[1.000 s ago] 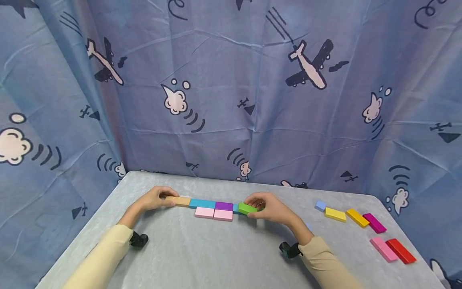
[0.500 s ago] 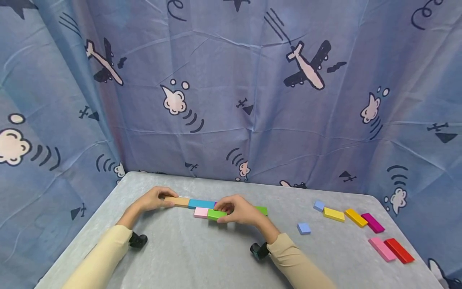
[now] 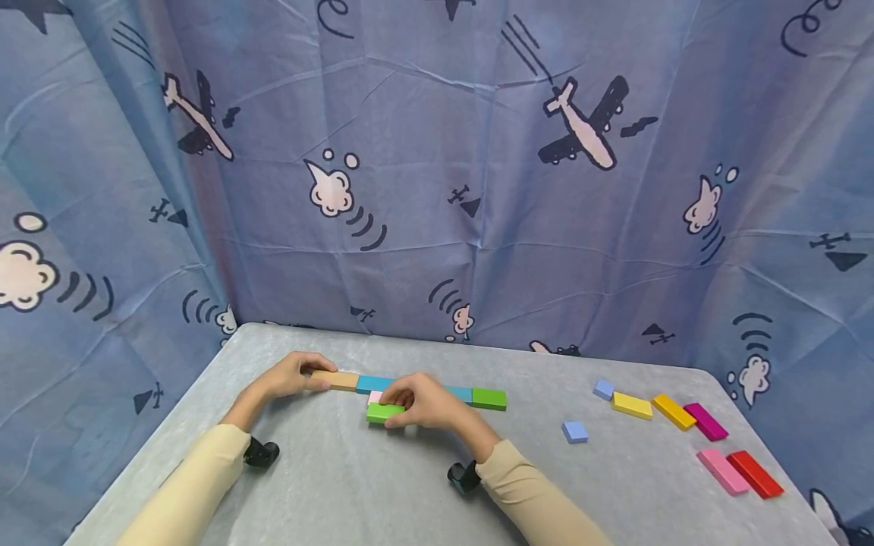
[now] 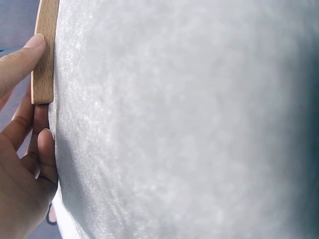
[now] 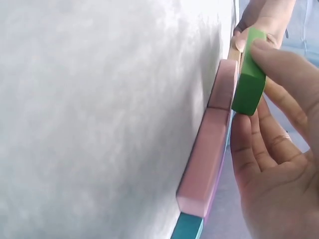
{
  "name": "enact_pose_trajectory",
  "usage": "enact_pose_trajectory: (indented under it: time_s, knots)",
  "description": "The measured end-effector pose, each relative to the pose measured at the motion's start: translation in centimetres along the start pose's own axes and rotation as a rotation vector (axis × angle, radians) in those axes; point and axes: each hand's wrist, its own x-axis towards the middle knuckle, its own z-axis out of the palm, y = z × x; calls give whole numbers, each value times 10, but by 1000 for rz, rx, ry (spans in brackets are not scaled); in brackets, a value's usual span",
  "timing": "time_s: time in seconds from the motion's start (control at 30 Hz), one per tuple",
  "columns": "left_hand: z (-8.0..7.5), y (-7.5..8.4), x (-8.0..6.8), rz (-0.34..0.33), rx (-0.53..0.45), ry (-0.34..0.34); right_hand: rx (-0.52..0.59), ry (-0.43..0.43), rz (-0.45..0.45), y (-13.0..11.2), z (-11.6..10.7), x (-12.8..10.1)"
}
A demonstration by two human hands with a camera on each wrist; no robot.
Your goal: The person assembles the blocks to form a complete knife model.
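Observation:
At the left end of a row of blocks, my left hand point(image 3: 297, 374) grips a tan wooden block point(image 3: 343, 381), its thumb along the near side in the left wrist view. My right hand point(image 3: 433, 403) pinches a green block point(image 3: 382, 413) between thumb and fingers, close over the pink blocks. Two pink blocks point(image 5: 202, 164) lie end to end in front of the row, mostly hidden by that hand in the head view. Blue blocks point(image 3: 459, 393) and another green block point(image 3: 488, 400) continue the row rightward. A purple block point(image 5: 213, 194) shows as a sliver behind the pink ones.
Loose blocks lie on the grey table point(image 3: 328, 485) at right: light blue point(image 3: 575, 432), yellow point(image 3: 631, 405), amber point(image 3: 674, 412), magenta point(image 3: 706, 421), pink point(image 3: 724, 472) and red point(image 3: 754, 474). A blue patterned curtain point(image 3: 410, 227) hangs behind the table's far edge.
My right hand has moved left with the green block, from the row's right part to the left pink block. A green block shows at the row's right end. My left hand stays put.

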Motion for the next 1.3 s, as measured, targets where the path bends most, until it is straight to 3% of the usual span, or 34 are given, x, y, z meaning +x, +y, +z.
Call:
enact_pose_trajectory:
  time_s: [0.43,1.3]
  knots:
    - [-1,-3,1,-3,11,2,-21,0,67,-3,5,5]
    - [0,-6,1,21,9,10,-43,17,85,-2,10,10]
